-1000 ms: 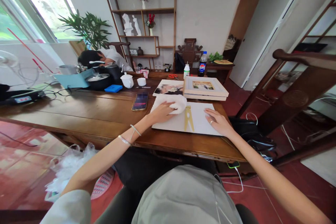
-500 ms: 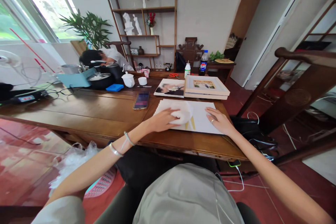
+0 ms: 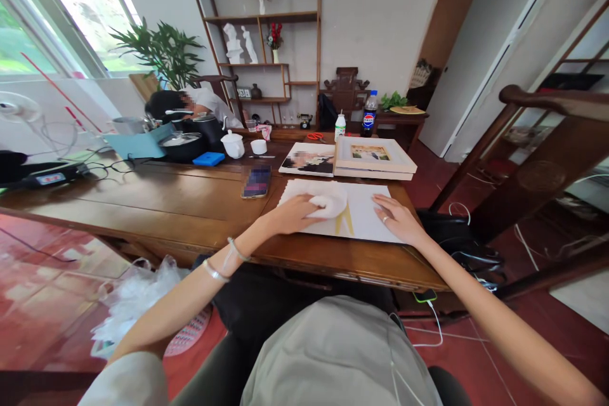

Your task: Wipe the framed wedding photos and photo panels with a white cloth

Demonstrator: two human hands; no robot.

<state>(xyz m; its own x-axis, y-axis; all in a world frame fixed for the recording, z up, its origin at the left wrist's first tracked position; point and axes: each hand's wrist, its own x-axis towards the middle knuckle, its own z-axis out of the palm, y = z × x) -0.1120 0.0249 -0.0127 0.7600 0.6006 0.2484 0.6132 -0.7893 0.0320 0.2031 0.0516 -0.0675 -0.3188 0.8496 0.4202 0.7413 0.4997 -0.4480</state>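
Grips a bunched white cloth with the left hand, over a white board on the table. Lays the right hand flat, gripping nothing, on the board's right part. Could snag the yellow shape by sideways dragging, if loosely attached. Could skid the board toward the photo frame beyond, through too light a right-hand press.

This looks like a home to me: a wooden shelf with vases and white figures at twelve o'clock, leafy plant and teapot at eleven, carved chair at two.
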